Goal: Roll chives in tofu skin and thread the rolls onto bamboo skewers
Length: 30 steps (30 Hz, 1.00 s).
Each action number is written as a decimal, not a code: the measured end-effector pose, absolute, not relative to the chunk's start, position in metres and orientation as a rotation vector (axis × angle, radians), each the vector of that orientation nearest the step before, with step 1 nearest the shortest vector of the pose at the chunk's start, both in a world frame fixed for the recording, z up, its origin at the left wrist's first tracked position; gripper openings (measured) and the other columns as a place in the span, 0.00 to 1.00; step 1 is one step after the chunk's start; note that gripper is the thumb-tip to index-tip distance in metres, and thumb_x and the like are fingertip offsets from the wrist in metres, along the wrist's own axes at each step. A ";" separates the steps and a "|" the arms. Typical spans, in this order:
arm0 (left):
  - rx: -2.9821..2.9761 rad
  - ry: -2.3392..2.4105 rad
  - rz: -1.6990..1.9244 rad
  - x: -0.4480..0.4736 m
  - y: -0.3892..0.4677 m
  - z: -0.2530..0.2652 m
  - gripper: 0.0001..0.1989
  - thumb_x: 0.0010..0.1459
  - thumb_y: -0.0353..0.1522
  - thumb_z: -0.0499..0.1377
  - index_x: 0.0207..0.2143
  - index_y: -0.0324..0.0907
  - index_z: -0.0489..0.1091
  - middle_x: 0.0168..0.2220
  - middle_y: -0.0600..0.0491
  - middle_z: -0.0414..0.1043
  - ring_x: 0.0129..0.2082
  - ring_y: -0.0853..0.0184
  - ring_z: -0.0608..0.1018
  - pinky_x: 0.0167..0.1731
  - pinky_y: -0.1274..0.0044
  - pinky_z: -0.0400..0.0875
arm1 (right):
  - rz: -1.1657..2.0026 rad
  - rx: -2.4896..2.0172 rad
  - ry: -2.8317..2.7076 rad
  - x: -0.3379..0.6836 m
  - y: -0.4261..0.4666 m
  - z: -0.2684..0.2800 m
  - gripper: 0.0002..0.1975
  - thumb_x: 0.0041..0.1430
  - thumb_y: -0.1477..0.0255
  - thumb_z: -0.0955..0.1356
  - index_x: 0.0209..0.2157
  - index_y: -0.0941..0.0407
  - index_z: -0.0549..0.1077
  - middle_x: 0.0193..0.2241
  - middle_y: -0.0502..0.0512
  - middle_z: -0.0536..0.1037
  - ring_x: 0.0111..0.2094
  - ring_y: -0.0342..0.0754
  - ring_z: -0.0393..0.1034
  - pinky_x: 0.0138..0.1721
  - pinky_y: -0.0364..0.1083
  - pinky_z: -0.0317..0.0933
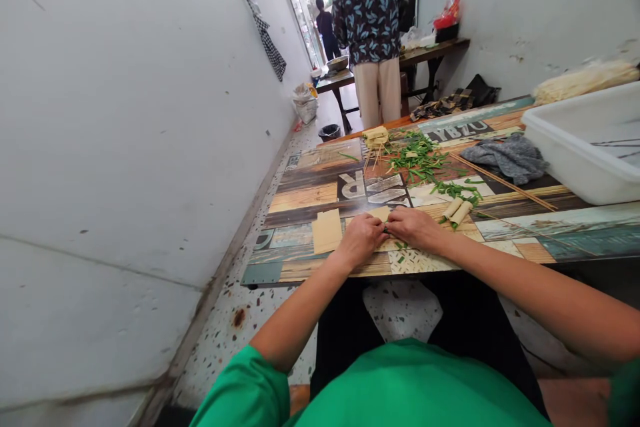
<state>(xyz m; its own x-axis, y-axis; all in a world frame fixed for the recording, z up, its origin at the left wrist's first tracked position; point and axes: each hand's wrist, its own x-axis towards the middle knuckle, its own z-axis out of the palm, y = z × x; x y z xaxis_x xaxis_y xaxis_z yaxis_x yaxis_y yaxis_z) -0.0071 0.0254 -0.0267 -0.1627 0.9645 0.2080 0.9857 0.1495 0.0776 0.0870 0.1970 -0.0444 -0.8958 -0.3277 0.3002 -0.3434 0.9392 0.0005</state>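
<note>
My left hand (361, 238) and my right hand (411, 225) meet near the table's front edge. The fingers of both are closed on a thin pale-yellow sheet, which looks like tofu skin (380, 213), with a bit of green at the fingertips. Left of my left hand lies a flat stack of the same sheets (327, 231). Two finished rolls with green ends (459, 210) rest beyond my right wrist. Farther back is a loose heap of chopped green stalks (419, 155). A bundle of rolls on skewers (376, 139) sits at its left.
On the patterned table (300, 199) are loose wooden skewers (505, 180), a grey cloth (510, 157) and a white plastic tub (575, 167) at the right. A person in a patterned top (371, 10) stands beyond the far edge. A wall (125, 113) runs along the left.
</note>
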 end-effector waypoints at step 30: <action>-1.831 -2.340 -0.675 -0.016 0.023 -0.044 0.08 0.63 0.31 0.59 0.36 0.43 0.79 0.36 0.51 0.79 0.35 0.67 0.77 0.38 0.75 0.69 | 0.329 0.443 -2.786 0.080 0.199 -0.042 0.16 0.66 0.70 0.62 0.30 0.58 0.78 0.31 0.57 0.75 0.32 0.46 0.63 0.32 0.45 0.52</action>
